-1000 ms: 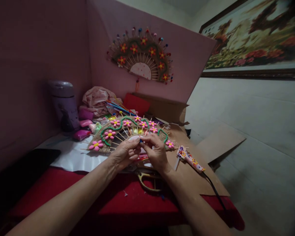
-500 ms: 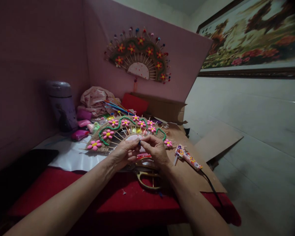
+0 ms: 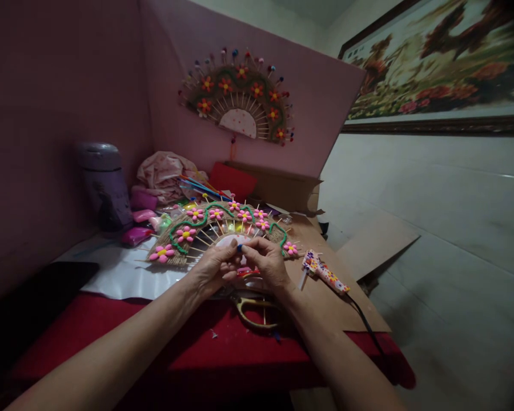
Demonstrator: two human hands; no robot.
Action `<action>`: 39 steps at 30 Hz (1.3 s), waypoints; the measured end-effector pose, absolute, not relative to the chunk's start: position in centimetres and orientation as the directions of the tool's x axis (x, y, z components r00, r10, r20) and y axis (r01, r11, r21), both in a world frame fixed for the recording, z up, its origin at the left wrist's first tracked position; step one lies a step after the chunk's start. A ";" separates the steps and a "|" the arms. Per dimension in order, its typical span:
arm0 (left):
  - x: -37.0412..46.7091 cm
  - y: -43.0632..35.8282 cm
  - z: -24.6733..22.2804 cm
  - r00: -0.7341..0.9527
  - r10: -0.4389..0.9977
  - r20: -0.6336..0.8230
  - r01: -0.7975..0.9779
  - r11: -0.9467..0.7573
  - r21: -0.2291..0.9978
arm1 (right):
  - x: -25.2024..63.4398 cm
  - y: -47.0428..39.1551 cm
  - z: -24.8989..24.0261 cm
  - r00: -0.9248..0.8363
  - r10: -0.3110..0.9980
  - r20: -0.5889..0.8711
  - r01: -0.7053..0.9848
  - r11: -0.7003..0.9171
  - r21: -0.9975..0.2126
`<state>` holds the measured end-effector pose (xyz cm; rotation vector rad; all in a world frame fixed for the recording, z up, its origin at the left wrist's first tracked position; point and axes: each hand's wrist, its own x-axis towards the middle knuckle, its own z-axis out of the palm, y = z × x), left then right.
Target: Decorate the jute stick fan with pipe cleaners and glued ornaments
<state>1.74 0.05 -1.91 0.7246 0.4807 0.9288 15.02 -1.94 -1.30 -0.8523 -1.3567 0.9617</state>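
My left hand (image 3: 216,265) and my right hand (image 3: 265,261) meet over the table, fingertips pinched together. Between them is a small dark blue piece (image 3: 240,248), perhaps a lump of clay; most of it is covered by the fingers. Just behind lies a fan-shaped craft (image 3: 177,235) of twine and thin sticks, with pink clay flowers (image 3: 185,234) and a wavy green strip. Gold-handled scissors (image 3: 257,325) lie beneath my right wrist, their blades hidden.
A flowered glue gun (image 3: 325,271) with a black cord rests on brown cardboard (image 3: 346,314) at the right. A purple flask (image 3: 105,185) stands at the left near pink packets (image 3: 136,236). A finished fan (image 3: 240,97) hangs on the pink board. Red cloth (image 3: 188,348) covers the table.
The blue piece shows more clearly between my fingertips, and my fingers have shifted slightly around it. The whole view has moved a little, with objects sitting slightly further left.
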 end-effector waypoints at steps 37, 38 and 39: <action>1.2 0.0 -1.3 0.637 0.763 -0.109 -0.517 0.528 0.674 | 16.3 -1.5 -1.2 -0.172 0.965 0.199 -0.253 0.152 -0.955; 1.2 0.0 -1.2 0.640 0.761 -0.107 -0.520 0.532 0.668 | 16.3 -1.5 -1.3 -0.161 0.965 0.208 -0.242 0.166 -0.956; 1.2 0.0 -1.2 0.638 0.763 -0.101 -0.530 0.531 0.661 | 16.2 -1.5 -1.3 -0.148 0.964 0.221 -0.229 0.184 -0.956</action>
